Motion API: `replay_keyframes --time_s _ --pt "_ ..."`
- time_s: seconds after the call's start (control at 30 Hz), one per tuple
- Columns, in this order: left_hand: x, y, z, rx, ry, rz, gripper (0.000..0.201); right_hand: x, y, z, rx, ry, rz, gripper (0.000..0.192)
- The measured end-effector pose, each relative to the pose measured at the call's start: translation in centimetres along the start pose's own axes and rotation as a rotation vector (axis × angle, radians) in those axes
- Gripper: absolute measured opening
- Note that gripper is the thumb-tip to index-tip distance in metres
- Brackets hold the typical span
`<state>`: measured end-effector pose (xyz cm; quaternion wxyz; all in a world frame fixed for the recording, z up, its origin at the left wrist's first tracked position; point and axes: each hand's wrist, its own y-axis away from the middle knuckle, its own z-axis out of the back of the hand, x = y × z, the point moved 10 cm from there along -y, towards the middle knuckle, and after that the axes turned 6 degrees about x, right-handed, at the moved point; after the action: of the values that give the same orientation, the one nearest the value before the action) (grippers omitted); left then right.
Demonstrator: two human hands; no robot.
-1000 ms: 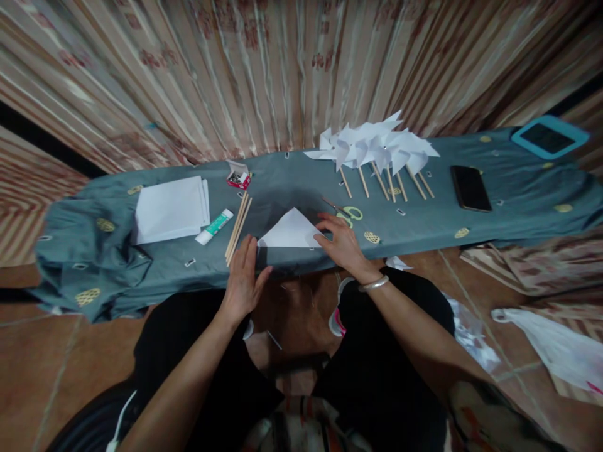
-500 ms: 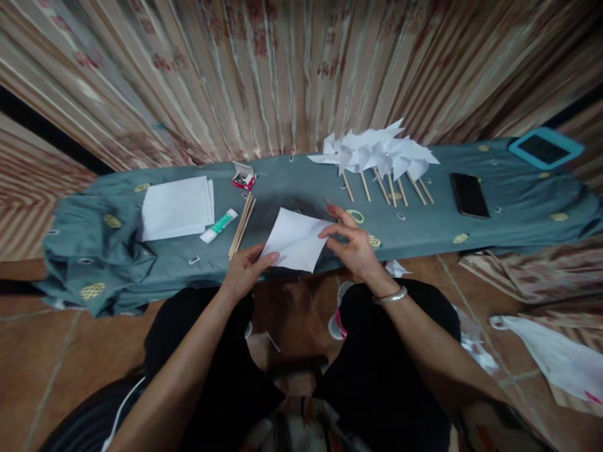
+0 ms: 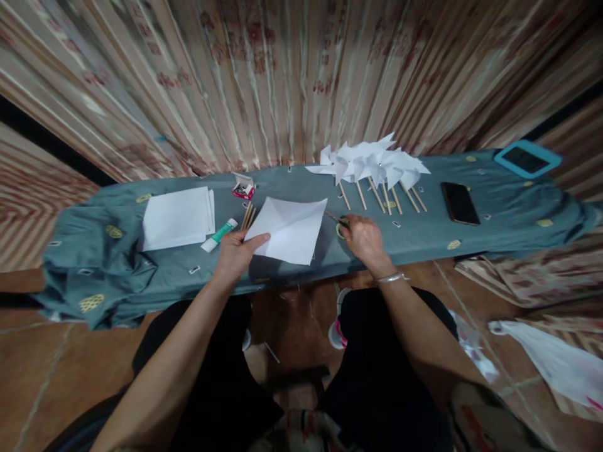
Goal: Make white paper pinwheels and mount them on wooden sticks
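A creased white sheet of paper is pinched at its left corner by my left hand, thumb on top. To the right of the sheet, my right hand has its fingers curled round the pale green handles of a pair of scissors. The blades point left toward the paper's edge. Partly hidden behind my left hand and the sheet are thin wooden sticks. A green and white glue stick lies just left of them.
White paper pinwheels on sticks lie at the back. A stack of white paper is on the left, near an open red box of small metal pieces. A phone and a blue-framed tablet are at right.
My right hand has let go of the paper, moved right and closed on the scissors. The sheet, now in my left hand alone, has shifted slightly left and up.
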<state>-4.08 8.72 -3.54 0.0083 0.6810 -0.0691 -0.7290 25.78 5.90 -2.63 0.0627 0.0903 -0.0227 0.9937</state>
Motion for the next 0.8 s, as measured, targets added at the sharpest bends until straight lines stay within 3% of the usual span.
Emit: replay_keyframes --time_s 0.1,0.27,0.33,0.43,0.57,0.67,0.8 --pt "-1.3 -0.6 0.3 -0.065 0.031 -0.069 0.031 0.1 -0.6 -0.5 0.054 0.085 -0.033 0.029" --pt "-0.7 -0.8 1.5 -0.139 0.123 -0.057 0.033 -0.6 -0.7 -0.7 0.096 -0.024 -0.077 0.030" --pt "-0.7 -0.9 2.5 -0.170 0.133 -0.063 0.033 -1.3 -0.5 -0.9 0.099 -0.224 -0.124 0.029" --pt "-1.4 -1.2 4.1 -0.217 0.119 -0.103 0.031 -1.9 0.1 -2.5 0.159 -0.752 -0.214 0.035" --pt "-2.6 -1.8 5.3 -0.252 0.088 -0.172 0.028 0.5 0.9 -4.6 0.298 -1.431 -0.205 0.048" --pt "-3.1 -2.3 5.9 -0.273 0.065 -0.185 0.027 3.2 1.8 -5.3 0.427 -1.665 -0.153 0.043" --pt "-3.3 -2.9 6.9 -0.305 0.091 -0.192 0.022 6.2 3.7 -6.7 0.636 -1.726 -0.128 0.039"
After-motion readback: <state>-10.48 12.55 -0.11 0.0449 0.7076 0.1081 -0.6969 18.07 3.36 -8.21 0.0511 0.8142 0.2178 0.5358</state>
